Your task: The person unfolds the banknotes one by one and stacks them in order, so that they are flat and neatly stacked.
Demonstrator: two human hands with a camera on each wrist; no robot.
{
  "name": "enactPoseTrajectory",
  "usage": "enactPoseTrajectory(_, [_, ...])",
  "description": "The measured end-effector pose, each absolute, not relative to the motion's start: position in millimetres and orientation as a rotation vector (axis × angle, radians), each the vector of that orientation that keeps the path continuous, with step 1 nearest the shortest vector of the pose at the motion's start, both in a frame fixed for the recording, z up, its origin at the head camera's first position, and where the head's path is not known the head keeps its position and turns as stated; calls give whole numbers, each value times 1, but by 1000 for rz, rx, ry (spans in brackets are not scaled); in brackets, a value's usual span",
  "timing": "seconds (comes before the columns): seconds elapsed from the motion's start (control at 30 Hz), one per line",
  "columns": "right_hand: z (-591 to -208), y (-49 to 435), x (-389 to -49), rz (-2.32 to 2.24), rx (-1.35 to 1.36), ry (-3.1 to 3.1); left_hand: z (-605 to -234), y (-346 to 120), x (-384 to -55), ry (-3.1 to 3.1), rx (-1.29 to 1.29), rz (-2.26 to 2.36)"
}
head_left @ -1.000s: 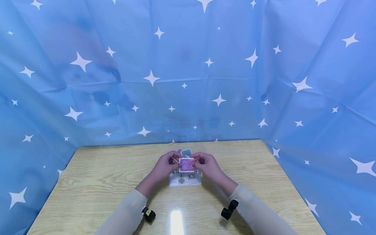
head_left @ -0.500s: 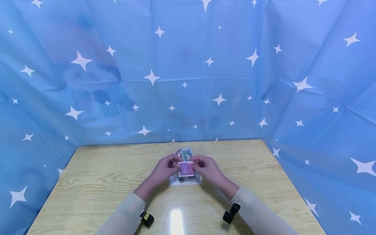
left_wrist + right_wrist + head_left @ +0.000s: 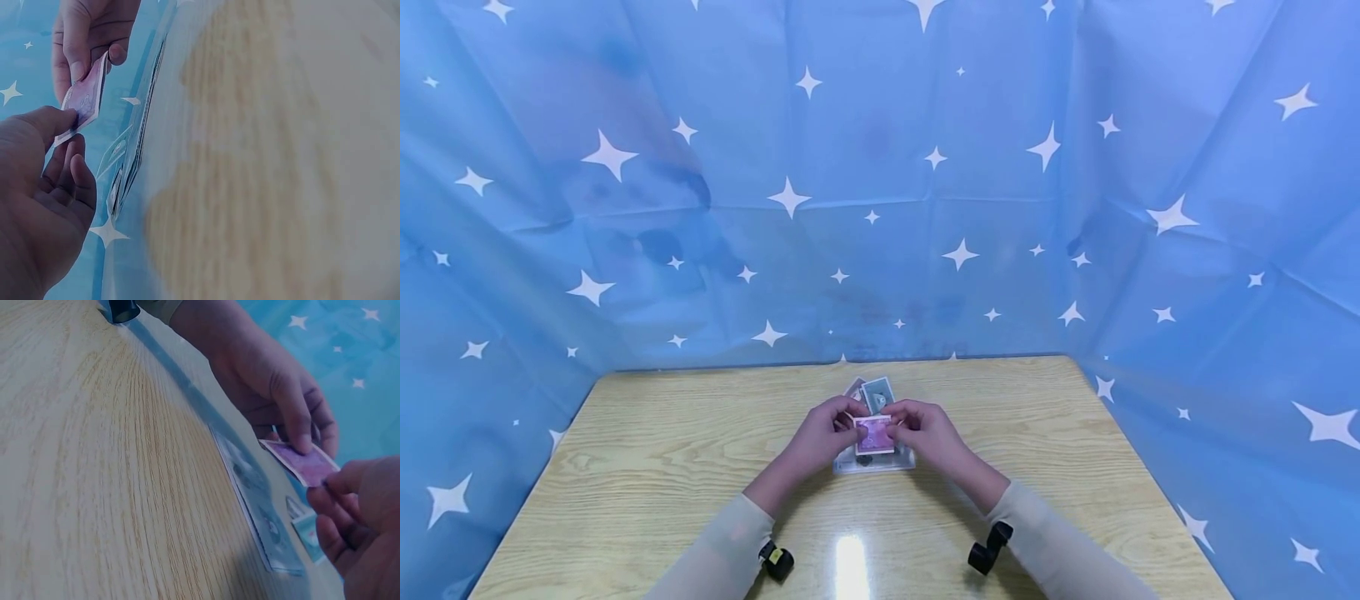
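Note:
A small pink-purple card [image 3: 876, 435] with a white border is held by both hands over the table. My left hand [image 3: 822, 433] pinches its left edge between thumb and fingers. Its right edge is pinched by my right hand [image 3: 928, 429]. The left wrist view shows the card [image 3: 85, 100] tilted, with a thumb on its face at either end. Beneath it lies a white printed booklet or sheet stack [image 3: 897, 463] with drawings, partly covered by the card. Just behind stands or lies a teal card [image 3: 878, 394], and a pinkish card [image 3: 853, 387] is partly hidden beside it.
The wood-grain table [image 3: 685, 450] extends to both sides and toward me. A blue curtain with white stars [image 3: 880, 242] hangs along its back and sides. Small black cameras [image 3: 777, 562] sit at both wrists.
Both hands have brought the pink-purple card slightly lower in the head view, so it covers more of the printed booklet and more of the teal card shows. Both hands still pinch it.

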State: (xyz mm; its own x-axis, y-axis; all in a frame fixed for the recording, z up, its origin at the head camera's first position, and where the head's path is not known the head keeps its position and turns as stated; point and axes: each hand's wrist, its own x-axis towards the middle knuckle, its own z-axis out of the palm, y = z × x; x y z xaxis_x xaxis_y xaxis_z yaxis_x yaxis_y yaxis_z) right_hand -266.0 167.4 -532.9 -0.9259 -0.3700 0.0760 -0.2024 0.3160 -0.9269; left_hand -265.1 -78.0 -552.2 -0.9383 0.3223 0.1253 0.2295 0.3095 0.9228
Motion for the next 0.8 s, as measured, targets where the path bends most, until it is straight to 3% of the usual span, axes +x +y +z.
enactPoseTrajectory(0.5, [-534, 168, -265, -1689, -547, 2428, -556, -81, -268, 2540, 674, 1694])
enactPoseTrajectory(0.8, [-536, 166, -267, -1695, -549, 2411, -553, -79, -269, 2567, 622, 1660])
